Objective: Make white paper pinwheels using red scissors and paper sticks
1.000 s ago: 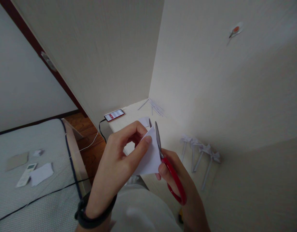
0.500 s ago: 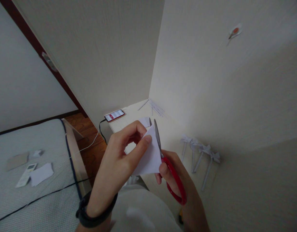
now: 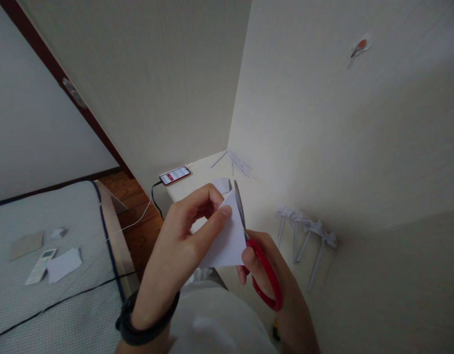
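Note:
My left hand [image 3: 190, 236] pinches a folded-looking piece of white paper [image 3: 228, 241] between thumb and fingers, over the desk. Red-handled scissors [image 3: 265, 275] are gripped in my right hand [image 3: 271, 260], their blades pointing away from me. The blades lie along the paper's right edge, one of them in front of it; whether they are cutting cannot be made out. Behind my left fingers, another small white paper piece [image 3: 221, 185] lies on the desk [image 3: 259, 206]. To the right stand or lie several white paper pinwheel-like shapes on sticks [image 3: 315, 231].
A phone [image 3: 175, 175] with a cable rests at the desk's far left edge. Thin white paper sticks [image 3: 239, 163] lie in the corner. On the bed [image 3: 82, 216] at left are a remote control [image 3: 41, 267], white paper sheets [image 3: 64, 265] and a beige card [image 3: 26, 245]. Walls close in beyond the desk.
The scissors and my right hand have shifted very slightly to the left, towards the paper. My left hand keeps its hold almost unmoved.

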Motion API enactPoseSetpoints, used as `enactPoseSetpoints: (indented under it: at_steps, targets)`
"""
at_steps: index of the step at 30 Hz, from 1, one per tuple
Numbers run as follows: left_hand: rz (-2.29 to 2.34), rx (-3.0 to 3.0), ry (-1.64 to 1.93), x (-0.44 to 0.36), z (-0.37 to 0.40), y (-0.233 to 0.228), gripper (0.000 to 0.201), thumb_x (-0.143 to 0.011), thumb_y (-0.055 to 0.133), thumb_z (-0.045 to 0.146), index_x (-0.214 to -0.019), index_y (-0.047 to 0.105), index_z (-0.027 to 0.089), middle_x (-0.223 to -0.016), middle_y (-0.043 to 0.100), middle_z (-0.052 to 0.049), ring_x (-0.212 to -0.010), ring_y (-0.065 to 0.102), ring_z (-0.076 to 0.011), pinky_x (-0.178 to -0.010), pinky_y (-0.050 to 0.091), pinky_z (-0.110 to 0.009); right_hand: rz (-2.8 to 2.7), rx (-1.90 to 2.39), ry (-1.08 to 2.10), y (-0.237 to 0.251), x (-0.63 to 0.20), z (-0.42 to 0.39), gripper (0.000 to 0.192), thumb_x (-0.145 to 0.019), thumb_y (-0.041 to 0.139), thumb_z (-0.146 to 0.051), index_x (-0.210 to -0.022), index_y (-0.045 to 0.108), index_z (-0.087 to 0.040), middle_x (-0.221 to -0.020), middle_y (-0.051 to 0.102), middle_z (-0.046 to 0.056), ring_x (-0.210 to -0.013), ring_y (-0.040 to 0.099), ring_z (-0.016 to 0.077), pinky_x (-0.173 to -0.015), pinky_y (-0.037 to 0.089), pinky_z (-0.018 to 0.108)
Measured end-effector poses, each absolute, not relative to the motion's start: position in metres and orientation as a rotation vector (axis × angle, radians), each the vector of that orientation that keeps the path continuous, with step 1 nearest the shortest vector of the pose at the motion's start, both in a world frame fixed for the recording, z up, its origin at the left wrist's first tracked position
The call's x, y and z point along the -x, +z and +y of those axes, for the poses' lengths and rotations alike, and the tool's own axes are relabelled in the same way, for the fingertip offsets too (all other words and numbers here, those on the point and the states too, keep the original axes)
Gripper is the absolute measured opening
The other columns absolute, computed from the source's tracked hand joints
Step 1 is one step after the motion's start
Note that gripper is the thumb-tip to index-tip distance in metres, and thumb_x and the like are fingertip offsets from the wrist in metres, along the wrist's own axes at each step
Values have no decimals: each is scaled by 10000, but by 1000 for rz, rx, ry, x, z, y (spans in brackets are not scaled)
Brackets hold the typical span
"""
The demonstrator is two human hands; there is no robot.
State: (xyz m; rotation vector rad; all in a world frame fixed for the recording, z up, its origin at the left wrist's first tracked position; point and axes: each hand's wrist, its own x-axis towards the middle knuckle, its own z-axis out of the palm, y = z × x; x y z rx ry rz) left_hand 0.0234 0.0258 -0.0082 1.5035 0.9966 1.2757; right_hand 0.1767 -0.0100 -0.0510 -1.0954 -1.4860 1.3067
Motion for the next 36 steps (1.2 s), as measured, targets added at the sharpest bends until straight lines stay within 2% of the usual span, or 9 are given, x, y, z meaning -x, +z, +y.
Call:
enactPoseSetpoints:
  at_steps: [10,15,20,24,28,30,33,36]
  targets:
    - [1029,-1445,1233,-23,26,-6,202,-844,621,257,-680,514,209,-667,530,29,-580,503,-121,-503,398,-216,-1361,1179,1293,-48,-171,-17,534,-830,546,-710,-728,613,-190,-584,501,-28,-460,438,91,-429,370,208]
    - [1020,-1451,1248,-24,26,-6,189,-842,615,232,-681,519,210,-657,528,36,-563,497,-111,-496,396,-204,-1255,1227,1291,-51,-174,-16,531,-768,629,-712,-889,639,-195,-595,524,-39,-443,476,96,-416,404,207]
    - [1021,-1413,1258,-23,26,-8,182,-846,623,236,-687,537,212,-667,530,36,-578,521,-114,-486,403,-196,-1332,1133,1347,-50,-179,-3,630,-695,566,-832,-633,529,-206,-517,453,-45,-395,412,83,-358,309,194]
    - [1028,-1343,1284,-23,26,-10,170,-843,641,275,-709,554,217,-671,528,32,-571,521,-118,-461,400,-190,-1349,1092,1276,-50,-182,2,620,-708,573,-819,-604,498,-213,-509,453,-40,-414,401,92,-378,321,209]
    - [1048,-1320,1274,-22,27,-10,183,-845,650,309,-717,556,217,-683,538,25,-569,527,-119,-453,411,-187,-1242,982,1318,-56,-181,3,664,-542,680,-841,-691,570,-204,-618,547,-13,-507,460,117,-442,398,226]
    - [1040,-1331,1267,-22,27,-10,181,-854,646,307,-723,557,218,-690,540,26,-564,531,-114,-459,418,-186,-1187,927,1387,-58,-181,3,696,-482,718,-831,-767,617,-204,-637,556,-11,-520,468,125,-434,385,228]
    - [1039,-1354,1275,-22,28,-8,167,-856,650,291,-730,569,216,-685,533,29,-555,528,-107,-453,410,-179,-1242,912,1377,-57,-183,3,616,-616,692,-791,-789,633,-203,-592,526,-18,-478,434,119,-401,331,228]
    - [1049,-1372,1289,-23,28,-8,174,-842,664,286,-716,569,210,-662,522,32,-536,511,-101,-440,398,-174,-1346,972,1273,-48,-184,2,364,-789,685,-554,-730,585,-209,-569,504,-35,-452,430,103,-399,326,217]
